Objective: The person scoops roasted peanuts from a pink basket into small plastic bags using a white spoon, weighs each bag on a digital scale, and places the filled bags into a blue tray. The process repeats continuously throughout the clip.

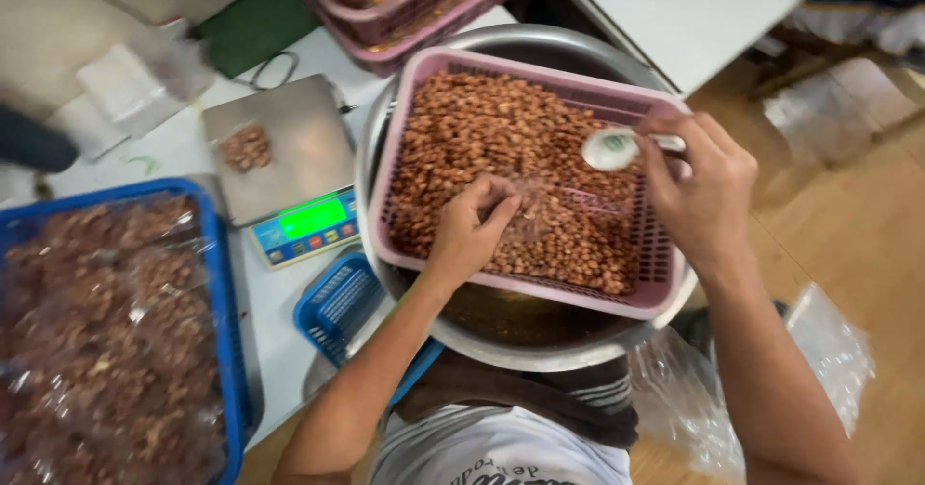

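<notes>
Left hand (472, 227) pinches a thin clear bag (540, 217) over the nuts (482, 129); flimsy, slippery, I'd grip its rim; right hand (701, 196) clasps a light spoon (617, 148).

Head-mounted, looking steeply down and close onto pink basket (525, 172), with desk (183, 148) at left.

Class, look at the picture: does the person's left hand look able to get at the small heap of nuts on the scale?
Probably yes. The left hand pinches a clear bag over the pink basket; the heap of nuts lies uncovered on the scale to its left, with nothing between.
</notes>
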